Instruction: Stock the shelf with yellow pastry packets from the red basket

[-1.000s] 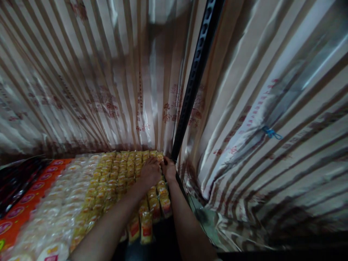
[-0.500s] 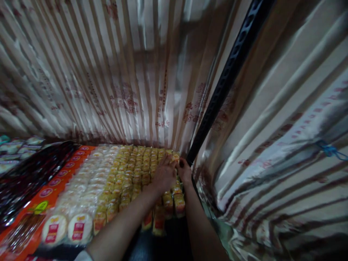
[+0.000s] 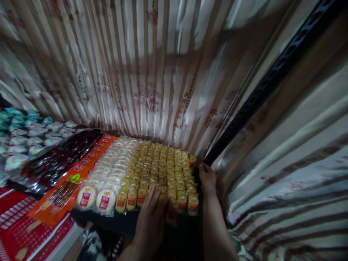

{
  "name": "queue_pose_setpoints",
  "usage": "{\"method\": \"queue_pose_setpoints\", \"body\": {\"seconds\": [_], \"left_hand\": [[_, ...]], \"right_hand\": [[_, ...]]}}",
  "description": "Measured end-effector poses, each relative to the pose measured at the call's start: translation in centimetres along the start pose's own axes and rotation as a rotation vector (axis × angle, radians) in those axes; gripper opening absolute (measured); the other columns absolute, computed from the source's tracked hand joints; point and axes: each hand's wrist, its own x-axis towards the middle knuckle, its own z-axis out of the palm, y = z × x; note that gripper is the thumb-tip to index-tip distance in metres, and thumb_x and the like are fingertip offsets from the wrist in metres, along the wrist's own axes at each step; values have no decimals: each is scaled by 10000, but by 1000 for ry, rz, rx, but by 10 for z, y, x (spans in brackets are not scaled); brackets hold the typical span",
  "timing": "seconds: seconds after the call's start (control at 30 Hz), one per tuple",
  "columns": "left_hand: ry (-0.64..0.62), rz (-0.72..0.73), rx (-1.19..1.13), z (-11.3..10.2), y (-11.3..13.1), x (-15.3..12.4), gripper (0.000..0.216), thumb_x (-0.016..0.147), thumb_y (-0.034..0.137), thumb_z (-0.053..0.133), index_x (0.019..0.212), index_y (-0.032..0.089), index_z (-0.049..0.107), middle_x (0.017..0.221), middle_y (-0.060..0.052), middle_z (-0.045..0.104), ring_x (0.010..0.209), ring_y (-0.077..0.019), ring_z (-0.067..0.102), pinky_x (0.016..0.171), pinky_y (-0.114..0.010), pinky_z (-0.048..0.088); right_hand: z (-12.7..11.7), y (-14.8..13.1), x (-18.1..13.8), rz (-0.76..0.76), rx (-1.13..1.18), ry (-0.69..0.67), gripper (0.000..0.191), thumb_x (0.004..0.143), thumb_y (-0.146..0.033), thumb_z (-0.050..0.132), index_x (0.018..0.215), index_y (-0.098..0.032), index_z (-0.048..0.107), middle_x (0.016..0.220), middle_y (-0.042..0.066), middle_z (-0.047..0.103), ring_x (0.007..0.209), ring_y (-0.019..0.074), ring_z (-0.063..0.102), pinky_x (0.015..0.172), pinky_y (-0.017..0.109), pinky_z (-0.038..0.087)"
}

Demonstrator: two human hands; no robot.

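Rows of small yellow wrapped cakes [image 3: 176, 168] stand side by side on a dark surface. My left hand [image 3: 152, 210] reaches over their front end, its fingers bent down around a wrapped cake [image 3: 163, 199] mostly hidden by the hand. Just to its right, a blurred wrapped cake [image 3: 172, 212] juts out of the front line. My right hand [image 3: 208, 179] is at the back right corner, fingers curled together; anything inside them is hidden. Close to its fingertips, a wrapped piece with an orange label [image 3: 192, 159] lies at the far end of the rightmost row.
Left of the cakes lie white round wrapped biscuits [image 3: 105, 200], an orange packet [image 3: 63, 194], dark shiny packets [image 3: 62, 156] and white-and-green packets [image 3: 20, 139]. A red perforated basket [image 3: 32, 235] stands at lower left. Pleated curtains [image 3: 152, 72] and a slanting black post [image 3: 261, 87] enclose the back.
My view has swung left and the red basket has come in. My left hand has drawn back from the far right corner to the front of the rows; my right hand stays near that corner.
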Motion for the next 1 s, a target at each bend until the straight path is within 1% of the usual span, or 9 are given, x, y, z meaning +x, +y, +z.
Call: {"method": "queue_pose_setpoints", "body": {"seconds": [0.13,0.2,0.27,0.4,0.5,0.6,0.7,0.8,1.0], "left_hand": [[66,-3,144,-3,-12,-32,634,826,30,353,1424,225,272,1446,-85,363,1383,-265,200,1014,-449,421],[98,-22,207,-1,-16,-43,662,826,28,353,1443,224,214,1441,-87,372,1382,-277,195,1004,-450,422],[109,-27,270,3,-20,-52,673,820,30,364,1446,213,200,1436,-90,380,1381,-296,187,998,-456,419],[114,-39,355,13,-27,-65,683,807,32,368,1450,174,186,1436,-103,378,1373,-308,204,1008,-452,395],[139,-72,367,14,-31,-70,684,805,24,343,1452,161,169,1409,-101,419,1365,-279,243,1012,-428,389],[165,-107,373,10,-32,-72,662,820,47,350,1451,151,175,1416,-128,403,1359,-275,264,999,-422,398],[185,-146,387,6,-33,-70,623,845,79,364,1443,153,206,1446,-144,347,1356,-298,261,991,-440,400],[181,-165,415,5,-34,-67,593,851,80,373,1428,151,255,1441,-131,361,1353,-305,263,991,-439,398],[211,-194,428,7,-32,-60,617,872,122,350,1451,114,140,1404,-141,413,1331,-302,307,988,-438,393]], "right_hand": [[-11,-42,-31,-215,-96,68,475,770,-450,432,1015,-115,663,979,146,696,927,261,629,859,397,466],[-7,-63,-52,-282,-58,23,463,790,-453,428,1028,-130,659,999,127,695,944,244,630,879,384,467],[4,-81,-74,-333,-25,-92,423,813,-435,432,1029,-153,662,1027,107,691,965,230,631,899,383,469],[38,-104,-114,-592,-82,-486,297,839,-307,461,1015,-208,680,1070,74,680,1028,217,612,952,398,452],[58,-114,-141,-760,-194,-737,301,835,-209,484,1078,-213,663,1142,78,652,1154,229,541,1011,415,409],[69,-121,-164,-833,-328,-872,352,829,-173,513,1163,-214,617,1263,88,578,1263,247,438,1049,443,362],[74,-128,-181,-907,-481,-949,399,860,-242,514,1258,-224,539,1390,89,453,1346,260,306,1097,473,269],[79,-132,-188,-938,-625,-1010,431,904,-325,452,1315,-198,478,1448,104,361,1379,268,222,1120,473,201],[89,-130,-186,-961,-730,-1039,463,929,-383,388,1354,-202,425,1459,84,340,1381,233,224,1125,408,208]]}}
